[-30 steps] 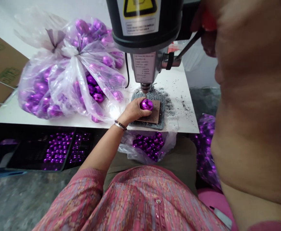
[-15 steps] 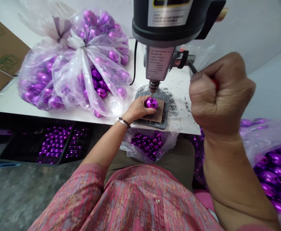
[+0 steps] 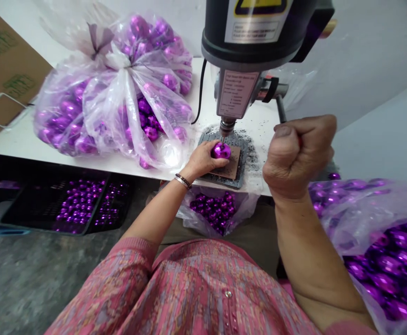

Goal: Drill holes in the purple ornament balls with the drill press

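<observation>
- Left hand (image 3: 203,160): partly curled, grasping 1 faceted purple ball (image 3: 221,150); thumb along near side, fingers at far left, right side of ball uncovered.
- Opening = roughly ball's width, no visible slack.
- Right hand (image 3: 296,156): clenched around end of drill press feed lever (image 3: 280,109); thumb toward camera, sliver of red knob showing between fingers.
- Ball location: inside left-hand grip, above brown square board (image 3: 229,167), directly under drill chuck (image 3: 227,126). Bit reaches ball's top; contact or tiny gap, cannot tell.
- Ball look: round, glossy magenta-purple, mirror facets, bright highlights; dark patches on face, reflection or hole unclear.
- Below left-hand grip: board on gray base plate (image 3: 226,184), dark shavings (image 3: 254,146) scattered on plate and on white tabletop (image 3: 15,149) to right of grip.
- Above grip: black-and-gray drill press (image 3: 248,51), yellow warning label partly cut off by frame.
- Left of grip: tied clear plastic bags (image 3: 135,100) full of purple balls.
- Nearer the body than grip: open plastic bag (image 3: 247,204) in lap, purple balls inside.
- Lower left of grip: black plastic crate (image 3: 32,209), more purple balls in it.
- Right of right hand: another plastic bag (image 3: 367,218), also purple balls.
- Left wrist: 2 bracelets (image 3: 183,181), 1 dark, 1 silvery.
</observation>
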Motion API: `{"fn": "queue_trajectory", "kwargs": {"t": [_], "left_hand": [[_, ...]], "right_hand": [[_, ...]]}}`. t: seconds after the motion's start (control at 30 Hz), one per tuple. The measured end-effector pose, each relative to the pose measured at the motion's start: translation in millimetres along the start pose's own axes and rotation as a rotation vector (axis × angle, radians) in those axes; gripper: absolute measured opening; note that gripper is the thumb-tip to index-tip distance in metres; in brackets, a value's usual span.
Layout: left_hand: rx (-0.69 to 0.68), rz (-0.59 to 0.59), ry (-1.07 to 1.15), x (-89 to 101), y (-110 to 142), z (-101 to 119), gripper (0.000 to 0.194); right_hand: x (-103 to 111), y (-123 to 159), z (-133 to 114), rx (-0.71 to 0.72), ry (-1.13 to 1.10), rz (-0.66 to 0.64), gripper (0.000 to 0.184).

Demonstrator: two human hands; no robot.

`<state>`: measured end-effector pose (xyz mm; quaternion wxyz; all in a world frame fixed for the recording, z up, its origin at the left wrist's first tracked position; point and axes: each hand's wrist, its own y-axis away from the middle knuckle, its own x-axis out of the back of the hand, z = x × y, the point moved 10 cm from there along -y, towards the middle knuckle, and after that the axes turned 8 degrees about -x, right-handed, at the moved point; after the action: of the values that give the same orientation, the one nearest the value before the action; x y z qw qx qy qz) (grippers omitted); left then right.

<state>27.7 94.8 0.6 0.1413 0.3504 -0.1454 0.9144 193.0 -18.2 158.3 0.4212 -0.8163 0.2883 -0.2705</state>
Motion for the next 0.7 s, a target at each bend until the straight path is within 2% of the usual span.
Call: {"fn": "queue_trajectory", "kwargs": {"t": [0.17,0.27,0.4,0.47,0.57,0.63,0.7], "left_hand": [[0.018,0.002,-0.048,1.7,1.6,1.9,0.059],[0.031,0.004,-0.051,1.4,1.8,1.4,0.063],[0.042,0.026,-0.048,2.4,1.6,2.9,0.065],[0.052,0.042,-0.057,6.9,6.0,4.9,0.060],[0.075,0.059,-0.057,17.8,26.1,7.1,0.053],[0.044,-0.027,-0.031,15.4,47.6,11.5,0.053],[-0.026,-0.169,0.023,5.1,73.0,18.9,0.060]], "right_hand": [[-5.0,16.6,6.2,0.058,-0.020,0.056,0.030],[-2.6,13.8,4.4,0.045,-0.076,0.094,0.033],[1.0,-31.8,-4.7,-0.055,-0.203,0.103,0.044],[-2.6,-63.4,-7.5,-0.120,-0.242,0.071,0.039],[-11.1,-94.8,7.9,-0.344,-0.291,0.028,0.033],[-17.4,-100.0,16.6,-0.441,-0.321,-0.010,0.034],[-19.6,-99.1,17.5,-0.434,-0.355,-0.025,0.035]]}}
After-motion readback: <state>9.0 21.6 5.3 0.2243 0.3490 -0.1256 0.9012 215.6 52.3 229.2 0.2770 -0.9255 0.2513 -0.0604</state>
